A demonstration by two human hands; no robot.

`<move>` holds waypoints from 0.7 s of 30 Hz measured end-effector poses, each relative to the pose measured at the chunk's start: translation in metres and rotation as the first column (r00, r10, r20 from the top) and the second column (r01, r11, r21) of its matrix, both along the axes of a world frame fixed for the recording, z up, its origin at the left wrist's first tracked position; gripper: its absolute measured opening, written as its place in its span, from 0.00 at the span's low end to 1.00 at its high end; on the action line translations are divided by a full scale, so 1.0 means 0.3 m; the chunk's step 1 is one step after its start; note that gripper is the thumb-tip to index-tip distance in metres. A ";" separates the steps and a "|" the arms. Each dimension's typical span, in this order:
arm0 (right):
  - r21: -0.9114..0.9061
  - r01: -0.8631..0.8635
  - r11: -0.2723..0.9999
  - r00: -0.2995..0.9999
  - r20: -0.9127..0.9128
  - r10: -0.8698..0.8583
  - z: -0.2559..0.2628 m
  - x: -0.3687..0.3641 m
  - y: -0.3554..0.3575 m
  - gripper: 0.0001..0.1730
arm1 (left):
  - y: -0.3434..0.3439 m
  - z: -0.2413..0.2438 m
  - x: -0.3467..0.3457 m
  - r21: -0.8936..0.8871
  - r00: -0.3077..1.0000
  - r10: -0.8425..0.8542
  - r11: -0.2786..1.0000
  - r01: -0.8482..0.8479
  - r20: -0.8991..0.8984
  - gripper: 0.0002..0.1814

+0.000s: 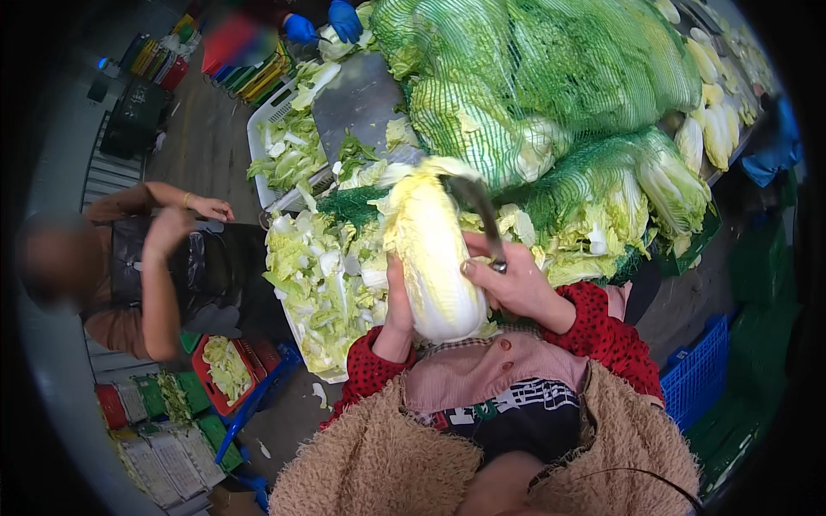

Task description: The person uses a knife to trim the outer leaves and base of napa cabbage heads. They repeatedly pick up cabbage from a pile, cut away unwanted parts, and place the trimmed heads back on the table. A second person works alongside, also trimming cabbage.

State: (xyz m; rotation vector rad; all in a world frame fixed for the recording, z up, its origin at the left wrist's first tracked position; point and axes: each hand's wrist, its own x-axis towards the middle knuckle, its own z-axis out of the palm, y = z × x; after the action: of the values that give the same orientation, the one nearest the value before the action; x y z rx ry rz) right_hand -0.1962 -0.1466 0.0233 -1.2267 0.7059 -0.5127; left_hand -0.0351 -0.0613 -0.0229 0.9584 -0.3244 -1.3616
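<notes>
A head of napa cabbage (435,258) stands upright between my hands, close to my body, its white base down and its yellow leaves up. My left hand (399,303) grips its left side, the fingers mostly hidden behind it. My right hand (513,277) holds a curved knife (483,209) with a dark blade pointing up and away, and its fingers also rest against the cabbage's right side. Below and to the left lie many loose cut leaves (322,303). Beyond the cabbage are green mesh sacks (548,77) packed with more cabbages.
A white basket (261,161) of leaves stands beside a metal surface (358,97). A person (142,277) is at the left; blue-gloved hands (345,20) handle cabbage at the far end. Trimmed cabbages (716,135) lie at the right, a blue crate (697,374) below.
</notes>
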 end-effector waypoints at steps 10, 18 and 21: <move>-0.186 -0.104 0.977 0.992 -0.089 0.089 0.009 -0.005 -0.035 0.26 | 0.069 0.077 0.021 -0.015 0.955 -0.140 0.989 0.149 0.260 0.43; -0.199 0.020 0.980 0.991 -0.126 -0.046 -0.190 -0.019 -0.034 0.25 | 0.049 0.123 -0.021 -0.261 0.965 0.173 0.958 -0.119 0.198 0.43; -0.270 -0.097 0.958 0.989 -0.133 0.062 0.006 -0.014 -0.043 0.31 | 0.040 0.139 0.033 -0.085 0.880 -0.041 0.992 0.092 0.473 0.40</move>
State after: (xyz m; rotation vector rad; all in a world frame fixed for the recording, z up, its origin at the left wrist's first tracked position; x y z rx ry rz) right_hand -0.2003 -0.1594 0.0251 -1.5531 0.7012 -0.4825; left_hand -0.0253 -0.0494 0.0187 1.1937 -0.7989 -1.1450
